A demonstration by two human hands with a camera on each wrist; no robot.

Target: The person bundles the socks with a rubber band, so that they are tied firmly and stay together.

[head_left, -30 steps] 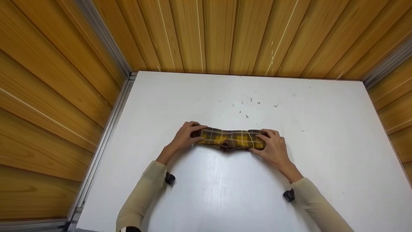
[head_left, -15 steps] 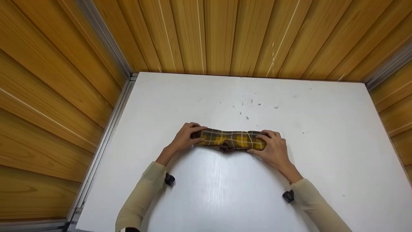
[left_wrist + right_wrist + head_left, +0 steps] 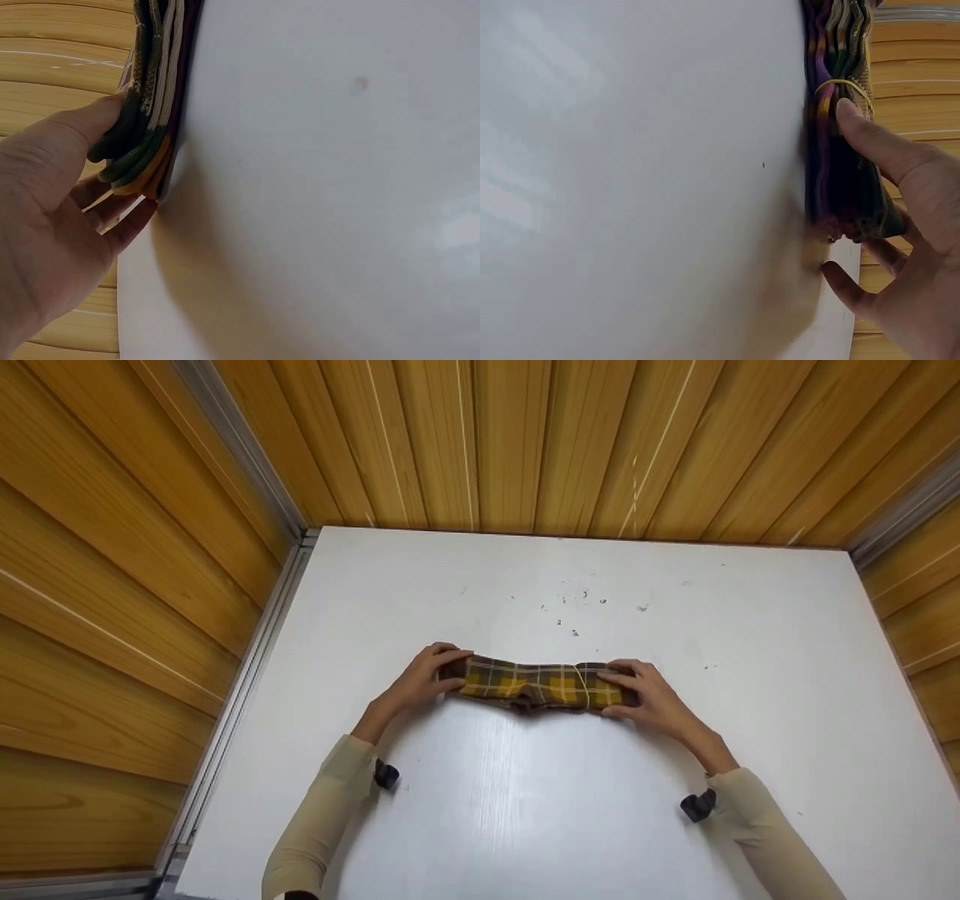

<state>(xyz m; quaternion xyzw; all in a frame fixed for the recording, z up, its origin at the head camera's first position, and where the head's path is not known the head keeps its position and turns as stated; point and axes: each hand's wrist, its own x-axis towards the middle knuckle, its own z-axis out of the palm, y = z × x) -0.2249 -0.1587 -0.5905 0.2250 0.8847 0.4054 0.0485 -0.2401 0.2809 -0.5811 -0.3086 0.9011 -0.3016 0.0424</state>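
Note:
A folded plaid cloth (image 3: pixel 551 685) in yellow and brown lies lengthwise between the two hands on the white table. A thin yellow rubber band (image 3: pixel 583 686) loops around it towards the right end. My left hand (image 3: pixel 424 675) grips the left end, thumb on the near side and fingers over the far side. At the other end my right hand (image 3: pixel 656 694) holds the cloth between thumb and fingers. Stacked layers (image 3: pixel 154 97) show along the near side in the left wrist view. In the right wrist view the thumb (image 3: pixel 862 131) rests just beside the band.
The white tabletop (image 3: pixel 495 795) carries small dark marks (image 3: pixel 574 632) beyond the cloth. Wood-patterned walls (image 3: pixel 506 442) stand behind and at both sides, with a metal rail (image 3: pixel 251 682) along the left edge. A small black camera sits at each wrist.
Both hands have shifted outward a little along the cloth, the right one more clearly, so its fingers now lie further right of the rubber band. The cloth stays in place.

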